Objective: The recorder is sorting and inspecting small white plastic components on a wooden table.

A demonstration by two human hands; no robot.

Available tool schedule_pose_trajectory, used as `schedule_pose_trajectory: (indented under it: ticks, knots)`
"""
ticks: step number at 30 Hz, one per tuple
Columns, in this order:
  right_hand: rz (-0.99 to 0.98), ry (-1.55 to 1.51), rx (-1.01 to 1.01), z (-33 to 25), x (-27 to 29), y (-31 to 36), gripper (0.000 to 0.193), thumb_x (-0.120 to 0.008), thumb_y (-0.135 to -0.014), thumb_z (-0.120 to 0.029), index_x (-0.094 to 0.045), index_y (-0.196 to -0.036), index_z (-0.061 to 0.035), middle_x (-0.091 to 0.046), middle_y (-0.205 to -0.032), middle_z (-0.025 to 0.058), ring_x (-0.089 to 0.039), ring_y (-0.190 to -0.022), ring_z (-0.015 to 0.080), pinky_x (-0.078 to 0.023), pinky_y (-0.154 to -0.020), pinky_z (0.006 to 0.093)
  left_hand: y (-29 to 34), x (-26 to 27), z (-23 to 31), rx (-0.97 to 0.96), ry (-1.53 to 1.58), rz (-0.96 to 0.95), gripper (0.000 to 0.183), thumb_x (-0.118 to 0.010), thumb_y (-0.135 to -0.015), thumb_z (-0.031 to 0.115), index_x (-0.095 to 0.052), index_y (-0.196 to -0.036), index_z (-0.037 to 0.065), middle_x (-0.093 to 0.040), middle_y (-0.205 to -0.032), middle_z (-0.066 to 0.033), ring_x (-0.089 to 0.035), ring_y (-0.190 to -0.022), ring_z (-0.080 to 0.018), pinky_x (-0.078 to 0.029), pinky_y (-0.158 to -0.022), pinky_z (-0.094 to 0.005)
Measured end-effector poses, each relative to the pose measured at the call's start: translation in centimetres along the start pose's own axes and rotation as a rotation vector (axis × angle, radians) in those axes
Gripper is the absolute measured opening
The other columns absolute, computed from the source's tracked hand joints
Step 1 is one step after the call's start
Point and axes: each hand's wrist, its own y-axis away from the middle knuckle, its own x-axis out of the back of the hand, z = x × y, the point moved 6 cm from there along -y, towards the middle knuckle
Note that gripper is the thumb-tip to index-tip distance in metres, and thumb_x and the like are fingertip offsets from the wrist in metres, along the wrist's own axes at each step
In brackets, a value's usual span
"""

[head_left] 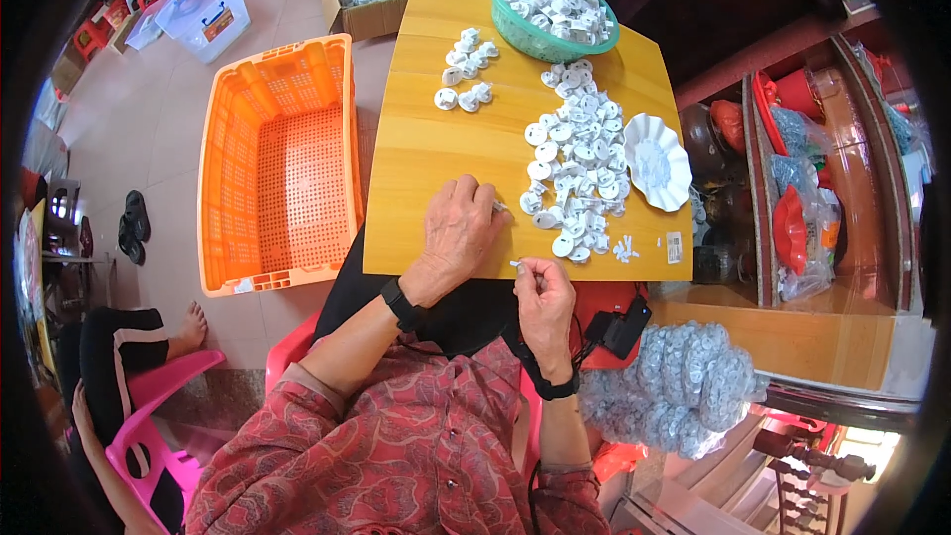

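Note:
My left hand (pixel 461 228) is closed at the table's near edge, its fingers curled round a small white plastic part (pixel 499 206), mostly hidden by the fingertips. Lower and to the right, my right hand (pixel 545 305) pinches a small white plastic piece (pixel 515 263) between thumb and forefinger. Right of both hands spreads a heap of white round plastic parts (pixel 580 154) with short stems. Close to its near end lie several tiny white pieces (pixel 625 249). A smaller group of similar parts (pixel 468 67) sits at the far left of the table.
A green basin (pixel 540 40) heaped with white parts stands at the table's (pixel 416 159) far end. A white scalloped dish (pixel 674 173) is at the right edge. On the floor left stands an orange crate (pixel 223 178). Bagged parts (pixel 684 386) sit right of my arm. Another person's foot (pixel 188 330) shows left.

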Motion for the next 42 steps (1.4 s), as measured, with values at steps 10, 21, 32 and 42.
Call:
schedule_pose_trajectory:
  ticks: [10,21,32,42]
  knots:
    - [0.136,-0.091,0.012,-3.3,2.0,-0.1,0.007,-0.066,-0.094,-0.006,-0.062,-0.093,-0.0007,-0.059,-0.087,0.0074,-0.057,-0.073,0.0157,-0.047,-0.064,0.0299,1.6,-0.6,-1.3,0.086,1.067,-0.253,0.044,-0.071,-0.089,0.000,-0.062,-0.132,0.003,-0.063,-0.101,-0.0046,-0.063,-0.099,-0.0156,-0.053,-0.085,-0.0301]
    - [0.165,0.075,0.213,-7.0,2.0,0.1,0.007,-0.067,-0.093,-0.003,-0.062,-0.095,0.0001,-0.058,-0.088,0.0086,-0.059,-0.074,0.0179,-0.048,-0.065,0.0302,3.9,-1.3,1.1,0.274,1.674,-0.552,0.045,-0.065,-0.095,0.003,-0.053,-0.139,0.001,-0.064,-0.125,-0.0062,-0.061,-0.117,-0.0160,-0.050,-0.104,-0.0334]
    - [0.145,0.207,0.329,-7.8,2.0,0.7,0.008,-0.067,-0.091,-0.001,-0.061,-0.096,0.0002,-0.060,-0.092,0.0138,-0.063,-0.080,0.0293,-0.051,-0.069,0.0375,4.1,-0.8,1.2,0.280,1.639,-0.564,0.041,-0.066,-0.095,0.004,-0.056,-0.135,0.000,-0.064,-0.125,-0.0069,-0.061,-0.116,-0.0158,-0.050,-0.103,-0.0324]
    - [0.170,0.509,0.540,-8.6,1.3,1.4,0.013,-0.068,-0.088,0.000,-0.058,-0.096,-0.0020,-0.057,-0.090,0.0142,-0.061,-0.079,0.0342,-0.050,-0.067,0.0437,3.6,0.4,1.7,0.080,1.338,-0.515,0.039,-0.068,-0.093,0.004,-0.063,-0.131,0.004,-0.060,-0.121,-0.0042,-0.058,-0.114,-0.0141,-0.048,-0.100,-0.0286]
